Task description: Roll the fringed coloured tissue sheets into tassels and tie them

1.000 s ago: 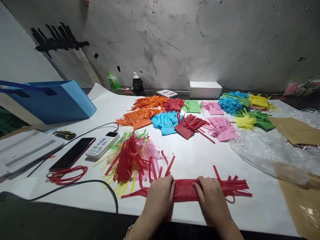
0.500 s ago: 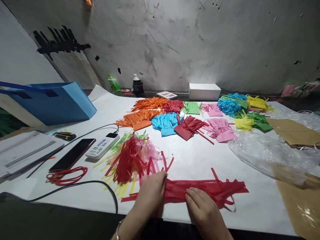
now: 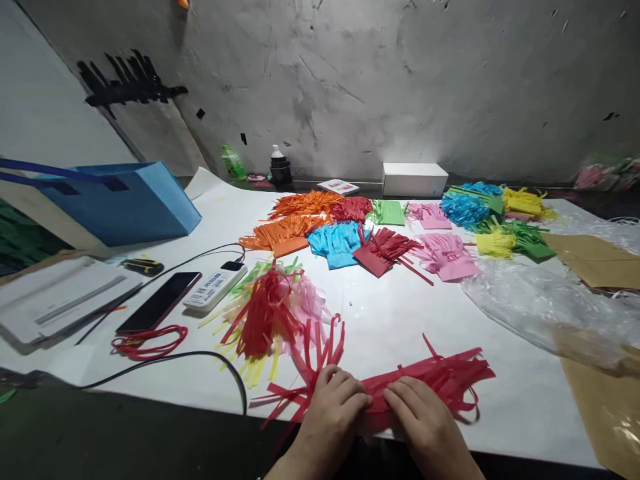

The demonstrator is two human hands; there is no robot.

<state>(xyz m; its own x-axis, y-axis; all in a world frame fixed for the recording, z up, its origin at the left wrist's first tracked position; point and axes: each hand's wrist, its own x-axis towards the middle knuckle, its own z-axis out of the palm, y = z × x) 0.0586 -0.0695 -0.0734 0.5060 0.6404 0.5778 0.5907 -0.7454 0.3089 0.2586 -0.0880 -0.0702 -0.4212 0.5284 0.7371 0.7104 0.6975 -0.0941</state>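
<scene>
Paper [image 3: 450, 380], red and fringed, lies at six o'clock in the narrow grip of left hand [image 3: 336, 405] and right hand [image 3: 425, 415], apparently mid-fold, wanting even pressure next.

From my remote station I am viewing a white-covered bench [image 3: 400, 317]. Along its front edge a red fringed strip [image 3: 425, 380] is lying, and to the left a red tassel [image 3: 263, 313] is resting over pink, yellow and green strips. Farther back, fringed paper bundles [image 3: 341, 250] in several colours are sitting in rough rows. On the left I am seeing a blue bag [image 3: 140, 207], a dark phone [image 3: 160, 301], a red cord [image 3: 150, 341] and a white device [image 3: 215, 288]; on the right, clear plastic [image 3: 525, 300] is partly overlapping brown paper [image 3: 590, 420].
</scene>
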